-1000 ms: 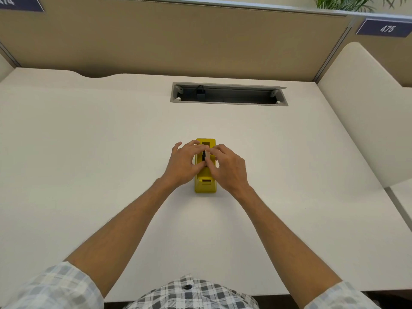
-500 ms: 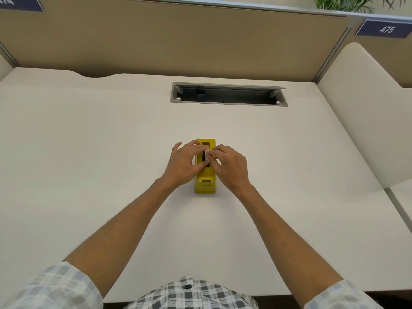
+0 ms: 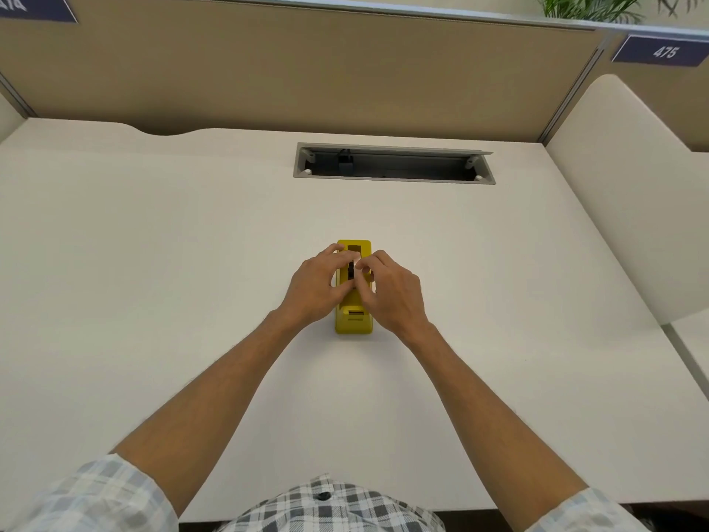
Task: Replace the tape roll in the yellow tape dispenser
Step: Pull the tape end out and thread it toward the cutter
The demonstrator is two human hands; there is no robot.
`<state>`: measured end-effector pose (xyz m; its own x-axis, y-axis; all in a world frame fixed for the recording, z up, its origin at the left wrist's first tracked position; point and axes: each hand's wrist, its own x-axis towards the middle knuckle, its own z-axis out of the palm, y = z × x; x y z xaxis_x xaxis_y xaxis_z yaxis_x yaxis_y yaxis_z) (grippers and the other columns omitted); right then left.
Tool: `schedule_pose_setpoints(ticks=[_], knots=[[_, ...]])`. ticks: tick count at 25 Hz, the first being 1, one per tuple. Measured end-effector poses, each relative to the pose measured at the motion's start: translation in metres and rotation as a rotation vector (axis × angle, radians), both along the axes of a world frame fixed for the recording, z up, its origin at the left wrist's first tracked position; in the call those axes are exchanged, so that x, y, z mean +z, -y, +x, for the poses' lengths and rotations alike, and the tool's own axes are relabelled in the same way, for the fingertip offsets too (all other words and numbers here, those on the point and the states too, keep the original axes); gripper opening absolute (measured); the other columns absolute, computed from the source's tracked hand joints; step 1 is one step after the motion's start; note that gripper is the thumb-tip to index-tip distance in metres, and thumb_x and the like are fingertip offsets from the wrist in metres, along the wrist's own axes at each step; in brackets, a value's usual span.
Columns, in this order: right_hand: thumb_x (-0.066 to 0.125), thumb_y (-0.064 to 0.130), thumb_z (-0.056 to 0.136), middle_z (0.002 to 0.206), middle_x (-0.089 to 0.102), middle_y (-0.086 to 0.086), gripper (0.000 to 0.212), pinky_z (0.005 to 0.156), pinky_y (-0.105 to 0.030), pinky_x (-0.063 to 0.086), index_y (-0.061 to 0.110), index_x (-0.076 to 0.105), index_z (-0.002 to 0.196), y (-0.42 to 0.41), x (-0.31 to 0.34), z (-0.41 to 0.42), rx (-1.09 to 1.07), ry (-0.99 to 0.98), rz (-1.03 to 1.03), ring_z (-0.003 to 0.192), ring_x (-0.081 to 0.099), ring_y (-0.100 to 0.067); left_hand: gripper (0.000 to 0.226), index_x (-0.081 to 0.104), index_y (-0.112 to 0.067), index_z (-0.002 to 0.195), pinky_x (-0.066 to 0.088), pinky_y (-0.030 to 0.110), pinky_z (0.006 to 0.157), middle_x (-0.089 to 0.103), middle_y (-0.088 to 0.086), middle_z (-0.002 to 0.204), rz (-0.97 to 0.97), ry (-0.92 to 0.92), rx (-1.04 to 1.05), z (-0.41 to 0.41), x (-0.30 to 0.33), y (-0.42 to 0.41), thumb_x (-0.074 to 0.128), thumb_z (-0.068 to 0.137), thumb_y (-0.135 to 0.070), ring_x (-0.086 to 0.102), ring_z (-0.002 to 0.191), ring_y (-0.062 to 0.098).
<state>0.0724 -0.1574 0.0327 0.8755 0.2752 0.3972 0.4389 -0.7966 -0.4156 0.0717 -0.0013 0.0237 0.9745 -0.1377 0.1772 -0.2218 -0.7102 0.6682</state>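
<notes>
Yellow tape dispenser (image 3: 353, 320) seems heavy and stiff; we grip its sides with left hand (image 3: 316, 286) and right hand (image 3: 389, 289), fingers curled.

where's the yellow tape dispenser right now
In the head view the yellow plastic tape dispenser stands near the middle of the white desk, between the left hand and right hand, nearer the person than the grey cable tray.
</notes>
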Motion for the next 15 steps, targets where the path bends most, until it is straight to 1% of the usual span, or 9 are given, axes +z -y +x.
schedule_pose_setpoints(ticks=[2, 4, 6, 9, 10, 12, 15], knots=[[0.059, 0.025, 0.092, 0.092, 0.065, 0.002, 0.014, 0.052, -0.031, 0.050, 0.015, 0.066, 0.098, 0.000, 0.000, -0.001, -0.003, -0.025, 0.015, 0.071, 0.064, -0.017, 0.036, 0.057, -0.036, 0.124, 0.044, 0.029, 0.084, 0.056, -0.011, 0.135, -0.001, -0.010, 0.002, 0.000, 0.001, 0.000, 0.062, 0.088, -0.032, 0.043, 0.131, 0.007], [0.060, 0.025, 0.092, 0.093, 0.065, 0.002, 0.013, 0.054, -0.030, 0.049, 0.015, 0.067, 0.098, 0.000, 0.001, 0.000, -0.007, -0.046, 0.028, 0.073, 0.064, -0.017, 0.036, 0.058, -0.034, 0.124, 0.043, 0.029, 0.085, 0.056, -0.010, 0.134, -0.010, -0.005, 0.001, 0.000, 0.001, 0.000, 0.062, 0.088, -0.032, 0.043, 0.131, 0.007], [0.060, 0.024, 0.093, 0.092, 0.066, 0.002, 0.012, 0.055, -0.027, 0.044, 0.016, 0.068, 0.098, 0.001, 0.002, 0.003, -0.009, -0.065, 0.034, 0.075, 0.063, -0.016, 0.036, 0.057, -0.033, 0.124, 0.042, 0.029, 0.085, 0.055, -0.010, 0.135, -0.012, -0.003, 0.005, 0.000, -0.001, 0.001, 0.062, 0.089, -0.035, 0.042, 0.132, 0.007], [0.059, 0.024, 0.093, 0.090, 0.067, 0.003, 0.013, 0.058, -0.023, 0.035, 0.016, 0.069, 0.096, 0.002, 0.003, 0.003, -0.015, -0.071, 0.035, 0.074, 0.062, -0.016, 0.038, 0.056, -0.032, 0.126, 0.045, 0.033, 0.088, 0.054, -0.011, 0.136, -0.036, -0.037, -0.012, 0.001, -0.003, -0.001, 0.062, 0.089, -0.034, 0.038, 0.135, 0.006], [0.059, 0.023, 0.093, 0.090, 0.067, 0.003, 0.013, 0.058, -0.022, 0.034, 0.017, 0.069, 0.096, 0.002, 0.004, 0.002, -0.019, -0.075, 0.038, 0.074, 0.061, -0.016, 0.038, 0.056, -0.031, 0.127, 0.045, 0.034, 0.090, 0.054, -0.011, 0.136, -0.058, -0.048, -0.021, 0.002, -0.004, -0.001, 0.063, 0.089, -0.031, 0.037, 0.136, 0.007], [0.059, 0.022, 0.093, 0.089, 0.066, 0.003, 0.012, 0.058, -0.023, 0.034, 0.017, 0.069, 0.095, 0.002, 0.004, 0.000, -0.025, -0.084, 0.046, 0.074, 0.061, -0.016, 0.042, 0.056, -0.028, 0.128, 0.047, 0.034, 0.092, 0.053, -0.010, 0.134, -0.146, -0.075, -0.042, 0.003, -0.006, -0.001, 0.062, 0.087, -0.017, 0.036, 0.138, 0.010], [0.059, 0.022, 0.093, 0.089, 0.066, 0.004, 0.012, 0.057, -0.024, 0.036, 0.017, 0.070, 0.094, 0.001, 0.004, -0.003, -0.029, -0.087, 0.048, 0.075, 0.061, -0.017, 0.051, 0.057, -0.025, 0.128, 0.051, 0.032, 0.091, 0.053, -0.006, 0.134, -0.273, -0.136, -0.050, 0.003, -0.009, -0.001, 0.052, 0.084, 0.001, 0.031, 0.141, 0.009]])
